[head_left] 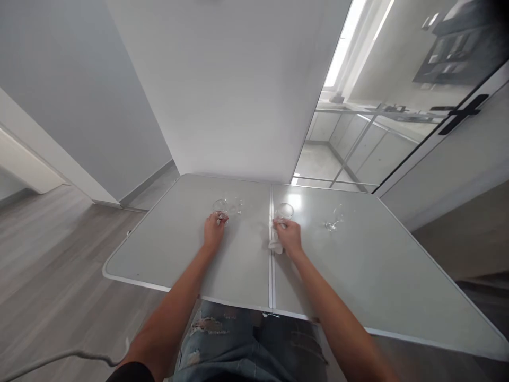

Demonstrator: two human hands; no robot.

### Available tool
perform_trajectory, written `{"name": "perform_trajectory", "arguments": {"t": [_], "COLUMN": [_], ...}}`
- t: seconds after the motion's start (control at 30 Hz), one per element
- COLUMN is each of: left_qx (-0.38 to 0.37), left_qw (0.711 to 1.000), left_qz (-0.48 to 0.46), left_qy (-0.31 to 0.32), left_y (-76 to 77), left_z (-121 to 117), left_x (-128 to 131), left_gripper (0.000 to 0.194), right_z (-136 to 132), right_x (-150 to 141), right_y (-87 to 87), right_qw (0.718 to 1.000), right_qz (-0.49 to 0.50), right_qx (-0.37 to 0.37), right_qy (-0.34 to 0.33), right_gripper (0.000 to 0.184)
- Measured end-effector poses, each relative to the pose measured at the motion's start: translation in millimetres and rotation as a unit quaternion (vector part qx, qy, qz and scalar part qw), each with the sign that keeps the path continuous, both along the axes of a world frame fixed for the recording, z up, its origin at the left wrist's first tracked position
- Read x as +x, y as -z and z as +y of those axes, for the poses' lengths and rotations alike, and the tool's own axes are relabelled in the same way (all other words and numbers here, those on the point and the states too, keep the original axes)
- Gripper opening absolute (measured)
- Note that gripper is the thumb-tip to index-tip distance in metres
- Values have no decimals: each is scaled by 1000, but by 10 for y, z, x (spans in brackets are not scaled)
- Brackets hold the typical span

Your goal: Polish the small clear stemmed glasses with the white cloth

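My left hand (214, 229) rests on the grey folding table (167, 249), its fingers closed round the base of a clear stemmed glass (220, 207). Another clear glass (237, 206) stands just right of it. My right hand (289, 234) is closed on a white cloth (275, 243) and touches a clear glass (284, 211) near the table's centre seam. A further wine glass (334, 218) stands alone to the right of my right hand.
A white wall panel (238, 90) rises behind the table. A glass partition (382, 127) stands at the back right. Wood floor (51, 254) lies to the left. A cable (51, 359) runs at the lower left.
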State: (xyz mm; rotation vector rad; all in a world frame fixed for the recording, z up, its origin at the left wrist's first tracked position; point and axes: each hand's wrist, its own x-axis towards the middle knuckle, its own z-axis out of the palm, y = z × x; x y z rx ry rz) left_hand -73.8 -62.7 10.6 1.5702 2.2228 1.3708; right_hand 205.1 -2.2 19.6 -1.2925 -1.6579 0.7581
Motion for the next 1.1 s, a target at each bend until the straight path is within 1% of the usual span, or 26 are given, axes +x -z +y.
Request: {"name": "perform_trajectory", "arguments": {"t": [0.07,0.13,0.2,0.27,0.33,0.47,0.57,0.7,0.77,0.83,0.9,0.93,1.0,1.07,1.1], "left_qx": [6,10,8,1,2,8,11,11,17,20,18,15,8,-1,-3], "left_qw": [1000,1000,999,999,998,996,995,995,995,994,995,996,998,999,999], "left_qz": [-9,-18,-29,-45,-62,-90,-99,-97,-99,-101,-95,-88,-70,-54,-47], "left_qy": [-13,-15,-14,-14,-19,-23,-8,13,18,20,17,13,5,0,-3], "left_y": [36,52,54,54,63,98,113,117,126,139,153,158,164,161,158], "left_z": [11,5,-9,-17,-11,31,64,86,87,81,72,66,59,58,60], "left_x": [-79,-104,-113,-127,-148,-183,-189,-182,-180,-180,-184,-187,-196,-207,-211], "left_gripper": [7,8,9,10,10,12,13,12,14,16,19,22,29,33,34], "right_z": [-152,-258,-305,-298,-261,-193,-175,-172,-182,-197,-200,-192,-148,-62,-3], "right_x": [-411,-784,-1070,-1251,-1343,-1388,-1410,-1428,-1353,-1155,-808,-583,-62,481,733], "right_y": [-27,-45,-49,-36,-7,64,96,82,63,52,56,60,65,54,42], "right_qw": [998,996,995,994,994,991,990,989,989,987,984,984,982,974,963], "right_qz": [11,5,-13,-42,-73,-110,-122,-130,-114,-99,-108,-125,-172,-211,-230], "right_qx": [-25,-17,-13,-20,-33,-42,-43,-47,-57,-77,-86,-75,-58,-69,-90], "right_qy": [-58,-90,-103,-94,-77,-58,-56,-58,-77,-103,-110,-99,-50,49,108], "right_gripper": [32,26,21,20,22,25,25,28,36,44,37,32,28,28,29]}}
